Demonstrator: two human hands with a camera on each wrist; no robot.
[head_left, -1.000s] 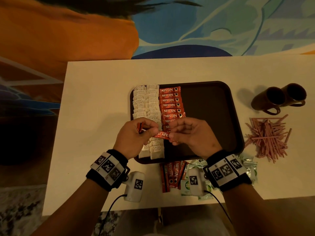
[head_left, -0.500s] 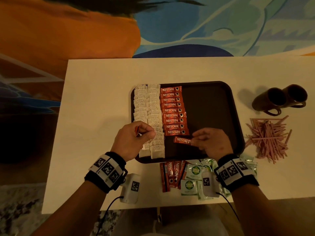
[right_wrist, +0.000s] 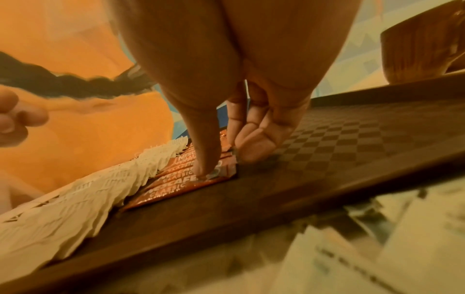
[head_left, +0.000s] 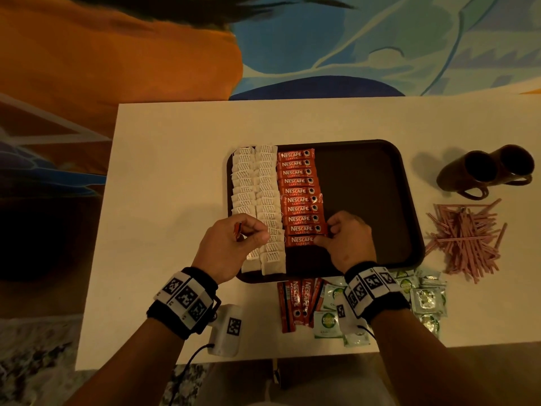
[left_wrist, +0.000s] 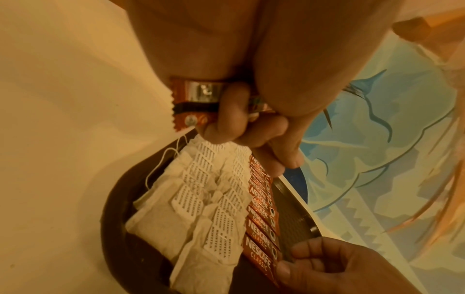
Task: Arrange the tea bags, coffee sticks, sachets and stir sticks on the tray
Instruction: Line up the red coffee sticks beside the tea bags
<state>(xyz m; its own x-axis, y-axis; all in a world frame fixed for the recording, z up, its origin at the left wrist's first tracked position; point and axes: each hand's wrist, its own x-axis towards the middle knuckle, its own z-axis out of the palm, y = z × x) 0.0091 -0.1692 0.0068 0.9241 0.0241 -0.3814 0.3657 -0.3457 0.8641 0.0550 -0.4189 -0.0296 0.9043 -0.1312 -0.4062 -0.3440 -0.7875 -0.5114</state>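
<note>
A dark brown tray (head_left: 409, 206) holds two columns of white tea bags (head_left: 257, 200) and one column of red coffee sticks (head_left: 298, 194). My right hand (head_left: 328, 235) is at the near end of that column. Its thumb (right_wrist: 201, 171) presses on the nearest coffee stick (head_left: 301, 240), and its curled fingers (right_wrist: 254, 147) meet the stick's right end. My left hand (head_left: 248, 232) hovers over the near tea bags and grips a few more red coffee sticks (left_wrist: 193, 103) between thumb and fingers. The tray's right half is bare.
In front of the tray lie loose coffee sticks (head_left: 298, 303) and green sachets (head_left: 421, 297). A heap of pink stir sticks (head_left: 465, 238) and two brown mugs (head_left: 483, 171) on their sides sit right of the tray. The table's front edge is just below my wrists.
My right hand took one coffee stick from my left hand, carried it right and laid it at the near end of the column. My left hand barely moved.
</note>
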